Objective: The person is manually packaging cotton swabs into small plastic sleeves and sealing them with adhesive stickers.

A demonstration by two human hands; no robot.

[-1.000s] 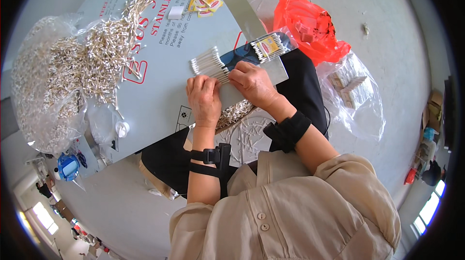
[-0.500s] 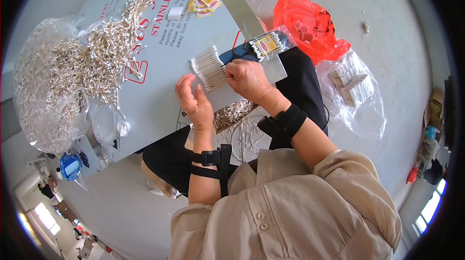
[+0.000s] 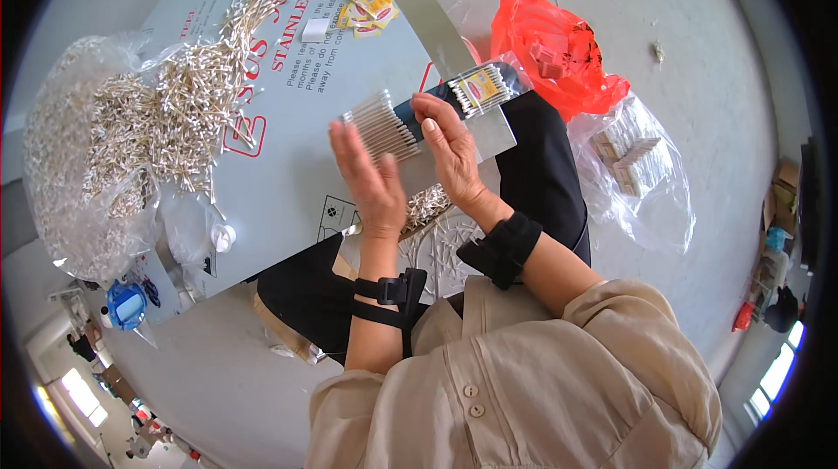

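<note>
A row of cotton swabs (image 3: 381, 121) lies side by side at the table's near right edge, on or against a dark blue strip. My left hand (image 3: 374, 179) is at the row's left end, its fingers stretched out and slightly blurred; whether it touches the swabs I cannot tell. At the row's right end is my right hand (image 3: 454, 155), fingers loosely bent and thumb apart, with nothing visible in it. Just beyond it, a clear bag of swabs with a yellow label card (image 3: 480, 89) rests on the strip's far end.
A big heap of loose cotton swabs (image 3: 188, 89) spills from a clear bag (image 3: 65, 146) on the left. Yellow cards (image 3: 371, 10) lie at the table's far side. To the right sit a red plastic bag (image 3: 541, 41) and a clear bag of white packs (image 3: 642, 181). More swabs (image 3: 428, 205) are below the table edge.
My right hand has gone from a closed fist to loosely opened fingers. My left hand has moved right and straightened its fingers alongside the swab row, which has shifted slightly right.
</note>
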